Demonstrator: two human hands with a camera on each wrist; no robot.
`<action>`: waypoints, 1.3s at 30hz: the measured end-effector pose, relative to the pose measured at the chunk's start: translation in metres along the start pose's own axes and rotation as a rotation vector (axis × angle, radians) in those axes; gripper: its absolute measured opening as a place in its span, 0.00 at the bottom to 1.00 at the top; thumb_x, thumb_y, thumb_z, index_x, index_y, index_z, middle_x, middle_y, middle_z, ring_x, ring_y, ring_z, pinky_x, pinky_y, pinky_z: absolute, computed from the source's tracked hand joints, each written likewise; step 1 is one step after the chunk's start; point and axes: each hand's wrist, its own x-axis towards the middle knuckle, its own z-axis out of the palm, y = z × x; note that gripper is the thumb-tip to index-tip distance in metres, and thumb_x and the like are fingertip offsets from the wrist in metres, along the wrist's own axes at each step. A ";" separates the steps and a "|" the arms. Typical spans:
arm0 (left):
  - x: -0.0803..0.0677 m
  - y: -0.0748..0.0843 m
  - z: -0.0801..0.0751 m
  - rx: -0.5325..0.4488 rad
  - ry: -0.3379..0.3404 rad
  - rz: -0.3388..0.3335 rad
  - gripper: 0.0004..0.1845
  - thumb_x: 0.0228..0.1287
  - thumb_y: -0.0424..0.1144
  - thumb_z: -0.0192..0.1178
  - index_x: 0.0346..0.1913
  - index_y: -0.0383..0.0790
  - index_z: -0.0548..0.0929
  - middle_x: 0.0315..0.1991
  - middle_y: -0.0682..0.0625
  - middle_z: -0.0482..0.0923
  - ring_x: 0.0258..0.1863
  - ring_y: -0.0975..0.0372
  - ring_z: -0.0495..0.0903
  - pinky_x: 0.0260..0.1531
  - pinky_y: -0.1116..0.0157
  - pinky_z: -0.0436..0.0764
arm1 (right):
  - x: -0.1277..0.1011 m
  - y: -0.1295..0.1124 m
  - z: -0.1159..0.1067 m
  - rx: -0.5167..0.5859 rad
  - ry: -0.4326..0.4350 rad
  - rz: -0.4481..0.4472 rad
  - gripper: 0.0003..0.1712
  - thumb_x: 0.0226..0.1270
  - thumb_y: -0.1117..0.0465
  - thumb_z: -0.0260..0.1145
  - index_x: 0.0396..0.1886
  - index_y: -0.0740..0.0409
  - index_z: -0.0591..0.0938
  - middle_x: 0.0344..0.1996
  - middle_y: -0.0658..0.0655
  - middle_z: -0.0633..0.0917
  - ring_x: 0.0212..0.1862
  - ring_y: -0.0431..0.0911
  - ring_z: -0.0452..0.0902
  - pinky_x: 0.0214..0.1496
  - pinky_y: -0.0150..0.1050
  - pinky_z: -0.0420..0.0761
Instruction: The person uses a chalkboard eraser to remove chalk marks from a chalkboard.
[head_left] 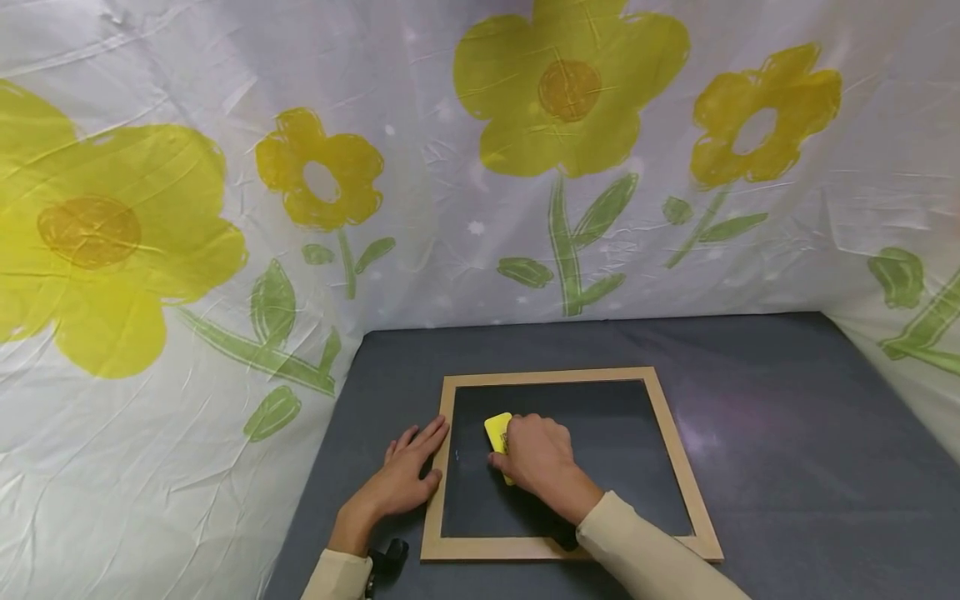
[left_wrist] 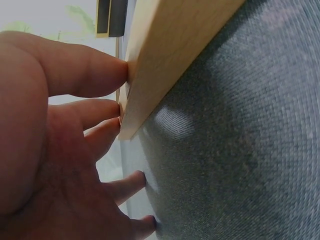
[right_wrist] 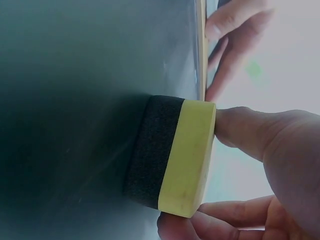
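A small chalkboard (head_left: 600,458) with a light wooden frame (head_left: 547,379) lies flat on the dark grey cloth. My right hand (head_left: 543,458) grips a yellow board eraser (head_left: 495,429) over the board's left half. In the right wrist view, the black felt side of the eraser (right_wrist: 155,150) faces the board, thumb on one end and fingers at the other. Along the frame's left side rests my left hand (head_left: 401,479), fingers spread. Its thumb and nearer fingertips touch the wood (left_wrist: 160,55) in the left wrist view, while two other fingertips reach the cloth.
Faint pale marks (head_left: 457,455) show near the board's left edge. The grey cloth (head_left: 810,467) extends around the frame. White sheeting (head_left: 427,250) printed with yellow flowers rises behind and at both sides. A black device (head_left: 390,557) sits at my left wrist.
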 end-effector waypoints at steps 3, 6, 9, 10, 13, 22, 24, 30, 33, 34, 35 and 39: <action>0.000 0.001 0.000 -0.002 0.002 0.006 0.40 0.77 0.35 0.61 0.88 0.45 0.63 0.90 0.50 0.54 0.87 0.33 0.50 0.79 0.23 0.44 | -0.002 0.005 -0.001 -0.005 0.006 0.014 0.35 0.60 0.33 0.81 0.44 0.60 0.89 0.24 0.53 0.79 0.24 0.47 0.73 0.24 0.41 0.76; -0.001 0.000 0.001 -0.001 0.014 0.016 0.40 0.76 0.35 0.61 0.88 0.44 0.63 0.90 0.48 0.54 0.87 0.33 0.51 0.79 0.23 0.44 | -0.003 0.010 -0.002 -0.005 0.014 0.022 0.33 0.61 0.33 0.81 0.41 0.60 0.88 0.23 0.52 0.78 0.23 0.47 0.73 0.24 0.41 0.76; -0.002 -0.001 0.001 -0.011 0.029 0.038 0.40 0.75 0.35 0.61 0.87 0.42 0.63 0.90 0.46 0.55 0.86 0.30 0.51 0.77 0.21 0.45 | -0.005 0.014 -0.003 -0.007 0.017 0.030 0.33 0.61 0.33 0.81 0.41 0.59 0.88 0.23 0.52 0.78 0.23 0.48 0.73 0.24 0.42 0.76; -0.002 -0.001 0.002 -0.015 0.033 0.043 0.40 0.74 0.35 0.61 0.87 0.41 0.64 0.90 0.45 0.55 0.85 0.30 0.52 0.76 0.21 0.45 | -0.005 0.015 -0.004 -0.007 0.017 0.034 0.33 0.61 0.33 0.81 0.41 0.59 0.88 0.23 0.52 0.78 0.23 0.47 0.73 0.24 0.42 0.76; -0.001 -0.002 0.003 -0.019 0.030 0.047 0.40 0.74 0.35 0.61 0.87 0.42 0.64 0.90 0.45 0.55 0.85 0.29 0.51 0.76 0.21 0.45 | -0.007 0.021 -0.005 -0.007 0.011 0.050 0.34 0.61 0.33 0.81 0.41 0.59 0.87 0.23 0.52 0.78 0.23 0.48 0.74 0.24 0.42 0.76; -0.002 0.000 0.002 0.005 0.000 0.011 0.40 0.77 0.35 0.61 0.88 0.44 0.62 0.91 0.49 0.52 0.87 0.34 0.50 0.79 0.24 0.44 | -0.014 0.045 -0.012 -0.007 0.012 0.105 0.34 0.62 0.33 0.80 0.42 0.60 0.87 0.23 0.53 0.78 0.24 0.48 0.74 0.25 0.43 0.76; -0.001 -0.001 0.002 0.012 0.001 0.010 0.40 0.77 0.35 0.61 0.88 0.44 0.62 0.91 0.49 0.52 0.87 0.34 0.49 0.79 0.24 0.44 | -0.016 0.051 -0.014 -0.004 0.017 0.119 0.34 0.61 0.33 0.81 0.43 0.61 0.87 0.23 0.53 0.78 0.24 0.48 0.74 0.25 0.43 0.76; 0.000 -0.002 0.001 0.006 0.006 0.020 0.40 0.77 0.35 0.61 0.88 0.44 0.62 0.91 0.49 0.52 0.87 0.33 0.50 0.79 0.23 0.44 | -0.021 0.068 -0.019 0.009 0.014 0.151 0.35 0.62 0.35 0.81 0.46 0.63 0.87 0.24 0.54 0.79 0.25 0.49 0.75 0.25 0.42 0.75; 0.000 -0.003 0.002 -0.009 0.019 0.035 0.40 0.76 0.34 0.60 0.88 0.43 0.62 0.90 0.47 0.53 0.86 0.32 0.50 0.78 0.22 0.44 | -0.024 0.075 -0.022 0.011 0.012 0.162 0.35 0.62 0.35 0.81 0.46 0.63 0.87 0.25 0.54 0.79 0.26 0.49 0.75 0.26 0.42 0.75; 0.000 -0.003 0.002 -0.016 0.022 0.045 0.40 0.76 0.34 0.60 0.88 0.42 0.62 0.90 0.46 0.53 0.86 0.30 0.50 0.77 0.21 0.44 | -0.025 0.078 -0.023 0.013 0.011 0.167 0.34 0.62 0.36 0.81 0.46 0.63 0.87 0.24 0.54 0.79 0.26 0.49 0.75 0.26 0.42 0.75; 0.000 -0.004 0.002 -0.021 0.027 0.050 0.40 0.75 0.34 0.60 0.88 0.41 0.63 0.90 0.45 0.53 0.85 0.30 0.50 0.76 0.21 0.44 | -0.026 0.081 -0.024 0.014 0.007 0.173 0.35 0.62 0.35 0.81 0.46 0.63 0.87 0.25 0.54 0.79 0.26 0.49 0.75 0.26 0.42 0.74; 0.000 -0.003 0.003 -0.027 0.025 0.052 0.40 0.75 0.35 0.61 0.88 0.42 0.63 0.90 0.46 0.53 0.86 0.30 0.50 0.77 0.21 0.44 | -0.032 0.093 -0.027 0.015 0.006 0.193 0.34 0.63 0.35 0.80 0.44 0.63 0.86 0.24 0.54 0.79 0.26 0.49 0.75 0.25 0.43 0.74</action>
